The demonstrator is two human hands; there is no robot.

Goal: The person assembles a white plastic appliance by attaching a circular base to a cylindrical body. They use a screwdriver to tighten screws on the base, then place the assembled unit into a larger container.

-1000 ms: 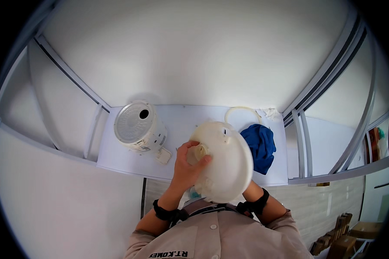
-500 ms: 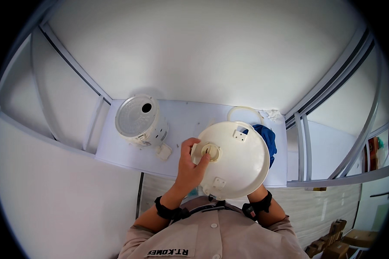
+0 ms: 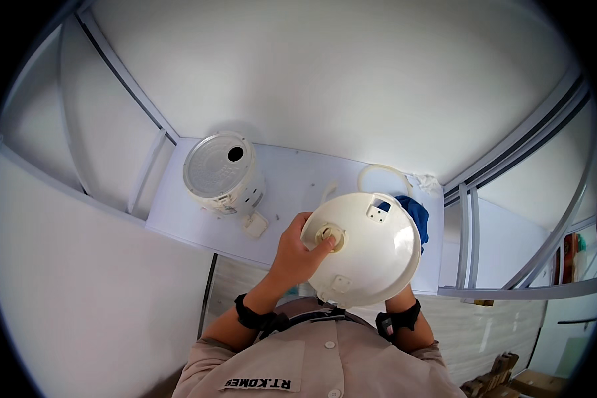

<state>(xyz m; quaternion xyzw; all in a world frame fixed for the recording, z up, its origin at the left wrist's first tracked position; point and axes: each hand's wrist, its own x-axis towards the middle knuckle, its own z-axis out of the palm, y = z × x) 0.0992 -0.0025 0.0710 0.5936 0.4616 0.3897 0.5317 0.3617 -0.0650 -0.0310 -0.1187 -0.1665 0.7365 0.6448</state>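
Observation:
I hold a round, glossy cream-white lid (image 3: 375,255) tilted in front of me, above the near edge of the table. It has a rectangular cut-out at its far rim, small bracket plates and a raised round fitting (image 3: 330,236) on its left side. My left hand (image 3: 296,255) is closed around the lid's left edge; the thumb presses on the round fitting and the other fingers go behind the rim. Of my right hand (image 3: 398,300) only the wrist part shows below the lid's right side. Its fingers are hidden behind the lid.
A white cylindrical pot-like body (image 3: 222,172) with a dark hole in its top stands at the table's left. Beside it lies a small cream plastic piece (image 3: 255,225). Behind the lid are a blue cloth (image 3: 414,215), a pale ring (image 3: 385,167) and crumpled white paper (image 3: 428,183).
The lid has turned slightly in my hands and shifted a little to the right in view. My left thumb has moved further over the round fitting. The whole view has tilted slightly.

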